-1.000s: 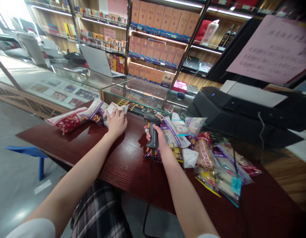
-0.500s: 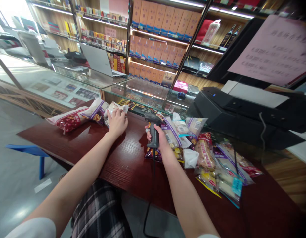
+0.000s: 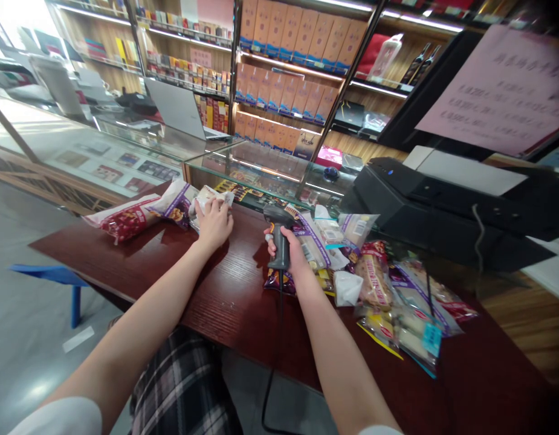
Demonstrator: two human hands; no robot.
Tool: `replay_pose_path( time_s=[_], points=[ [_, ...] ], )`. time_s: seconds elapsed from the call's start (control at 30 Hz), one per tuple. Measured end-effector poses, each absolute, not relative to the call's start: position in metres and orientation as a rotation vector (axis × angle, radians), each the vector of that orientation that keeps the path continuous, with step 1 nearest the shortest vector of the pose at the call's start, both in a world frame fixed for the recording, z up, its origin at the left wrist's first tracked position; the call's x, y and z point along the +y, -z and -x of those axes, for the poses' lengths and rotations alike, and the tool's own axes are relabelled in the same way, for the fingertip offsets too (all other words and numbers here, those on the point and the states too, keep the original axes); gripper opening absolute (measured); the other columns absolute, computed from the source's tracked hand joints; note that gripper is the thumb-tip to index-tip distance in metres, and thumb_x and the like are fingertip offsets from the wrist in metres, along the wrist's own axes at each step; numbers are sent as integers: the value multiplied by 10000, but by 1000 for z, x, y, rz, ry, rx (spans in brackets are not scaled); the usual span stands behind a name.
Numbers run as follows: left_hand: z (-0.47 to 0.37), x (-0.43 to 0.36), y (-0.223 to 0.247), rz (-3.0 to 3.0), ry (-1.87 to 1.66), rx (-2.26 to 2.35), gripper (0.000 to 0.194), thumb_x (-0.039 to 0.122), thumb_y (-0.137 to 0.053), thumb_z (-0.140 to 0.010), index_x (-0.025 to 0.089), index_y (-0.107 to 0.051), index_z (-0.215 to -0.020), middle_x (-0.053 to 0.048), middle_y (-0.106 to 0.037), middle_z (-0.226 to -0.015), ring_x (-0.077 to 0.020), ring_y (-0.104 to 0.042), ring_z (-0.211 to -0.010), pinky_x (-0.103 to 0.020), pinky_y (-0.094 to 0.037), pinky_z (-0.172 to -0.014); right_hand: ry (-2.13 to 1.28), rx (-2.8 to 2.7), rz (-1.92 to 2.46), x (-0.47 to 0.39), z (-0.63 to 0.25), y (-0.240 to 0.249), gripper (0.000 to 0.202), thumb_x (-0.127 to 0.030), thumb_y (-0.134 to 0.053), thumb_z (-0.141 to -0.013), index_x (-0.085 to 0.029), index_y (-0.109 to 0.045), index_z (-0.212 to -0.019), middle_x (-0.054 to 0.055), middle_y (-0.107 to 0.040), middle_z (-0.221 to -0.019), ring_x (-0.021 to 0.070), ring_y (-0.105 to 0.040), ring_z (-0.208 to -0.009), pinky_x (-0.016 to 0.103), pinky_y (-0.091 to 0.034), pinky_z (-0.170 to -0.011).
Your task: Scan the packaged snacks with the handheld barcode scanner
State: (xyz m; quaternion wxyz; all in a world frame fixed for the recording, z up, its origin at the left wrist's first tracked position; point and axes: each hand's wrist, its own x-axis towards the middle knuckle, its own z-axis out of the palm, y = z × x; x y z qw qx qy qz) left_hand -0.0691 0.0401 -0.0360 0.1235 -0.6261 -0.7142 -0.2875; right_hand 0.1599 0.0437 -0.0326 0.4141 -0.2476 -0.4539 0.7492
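My right hand (image 3: 297, 252) is wrapped round the grip of a dark grey barcode scanner (image 3: 280, 256), whose cable hangs down over the table edge. To the left, my left hand (image 3: 214, 225) rests with curled fingers on a whitish food packet (image 3: 206, 194), partly hidden under it. Beside that packet lie a purple-and-white snack bag (image 3: 177, 204) and a red-and-clear snack bag (image 3: 125, 222). Right of the scanner is a loose pile of packaged foods, among them a purple-striped bag (image 3: 312, 241) and a bag of brown bread (image 3: 374, 281).
Everything lies on a dark red wooden table (image 3: 236, 284). A crumpled white tissue (image 3: 348, 288) sits in the pile. Behind are a glass display counter (image 3: 261, 166), a laptop (image 3: 177, 109) and a black printer-like machine (image 3: 424, 205). A blue stool (image 3: 57, 275) stands at left.
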Motion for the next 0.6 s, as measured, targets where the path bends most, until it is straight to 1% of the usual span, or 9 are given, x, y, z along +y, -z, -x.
replay_pose_path(
  time_s=[0.3,0.4,0.6],
  points=[
    [69,40,35,1844,873,-2078,400,296,-416,-930,186,-694,-1196,-177,-575,-1374,-363,-373,-1428,-662,-23,-1223,-1875,-1143,602,45,-160,34,396,-499,-526,-900,-127,-659,-921,-19,-509,-500,113,-417,-423,247,-332,-438],
    [69,40,36,1843,884,-2082,394,293,-430,-922,198,-692,-1200,-165,-575,-1388,-357,-367,-1433,-654,-11,-1226,-1878,-1140,585,47,-160,38,391,-496,-532,-892,-127,-657,-929,-14,-522,-513,113,-421,-429,247,-336,-442],
    [67,40,36,1834,864,-2072,374,282,-452,-914,211,-687,-1197,-143,-570,-1418,-341,-361,-1444,-637,23,-1233,-1850,-1114,545,48,-160,41,320,-457,-525,-904,-161,-639,-948,-19,-522,-532,127,-438,-466,242,-344,-447]
  ],
)
